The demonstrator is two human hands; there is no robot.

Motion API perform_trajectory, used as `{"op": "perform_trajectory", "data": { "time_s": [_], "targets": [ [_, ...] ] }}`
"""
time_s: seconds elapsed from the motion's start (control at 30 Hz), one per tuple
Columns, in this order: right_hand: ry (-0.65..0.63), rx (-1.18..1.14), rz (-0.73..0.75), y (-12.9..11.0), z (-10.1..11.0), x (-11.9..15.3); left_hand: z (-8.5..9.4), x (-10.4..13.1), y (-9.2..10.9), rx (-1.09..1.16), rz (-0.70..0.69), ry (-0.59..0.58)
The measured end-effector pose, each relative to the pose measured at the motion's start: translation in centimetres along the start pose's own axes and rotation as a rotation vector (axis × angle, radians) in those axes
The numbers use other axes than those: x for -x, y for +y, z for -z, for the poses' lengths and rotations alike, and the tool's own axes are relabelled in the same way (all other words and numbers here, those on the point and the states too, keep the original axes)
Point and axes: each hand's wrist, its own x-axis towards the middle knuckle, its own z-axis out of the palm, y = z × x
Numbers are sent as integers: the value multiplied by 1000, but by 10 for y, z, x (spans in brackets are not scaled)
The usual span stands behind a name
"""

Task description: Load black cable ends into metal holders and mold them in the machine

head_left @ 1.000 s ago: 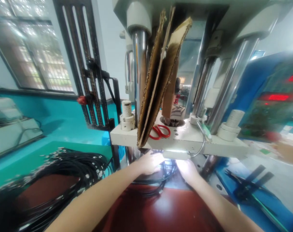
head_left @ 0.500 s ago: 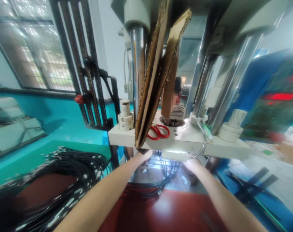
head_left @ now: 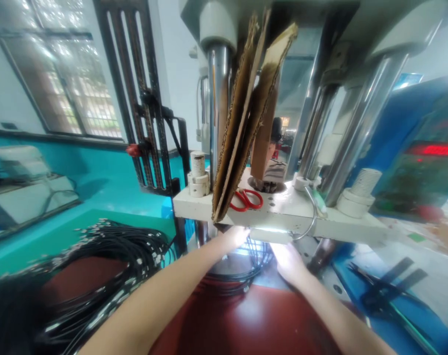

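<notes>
Both arms reach under the white plate [head_left: 275, 222] of a press machine. My left hand [head_left: 236, 237] is at the plate's lower edge, its fingers hidden behind it and in glare. My right hand [head_left: 287, 259] is beside the lit gap under the plate, its fingertips washed out by bright light. Between the hands, thin black cables [head_left: 258, 254] hang down from the gap and curve into a loose coil [head_left: 227, 283] over the red surface [head_left: 246, 320]. Whether either hand grips a cable cannot be made out.
Red-handled scissors [head_left: 248, 199] and folded cardboard [head_left: 242, 123] rest on the plate between steel columns [head_left: 220, 98]. At left lies a big bundle of black cables [head_left: 135, 246] with pale ends. Dark tools [head_left: 386, 291] lie on a blue surface at right. A person shows behind the machine.
My right hand has shifted inward and left, closer to the lit gap. My left hand has moved slightly right along the plate's underside. The whole view has shifted a little.
</notes>
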Motion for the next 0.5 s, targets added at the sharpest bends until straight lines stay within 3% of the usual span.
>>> {"op": "perform_trajectory", "data": {
  "time_s": [0.13, 0.23, 0.33, 0.5],
  "targets": [
    [87, 49, 61, -11, -3, 12, -23, 1, 27, -3, -232, 60],
    [103, 67, 69, -11, -2, 10, -37, -3, 27, -29, -399, 177],
    [79, 64, 75, -10, 1, 6, -42, -8, 19, -35, -429, 222],
    [-24, 24, 53, -11, 7, -1, -46, -10, 17, -11, -377, 188]
  ]
}}
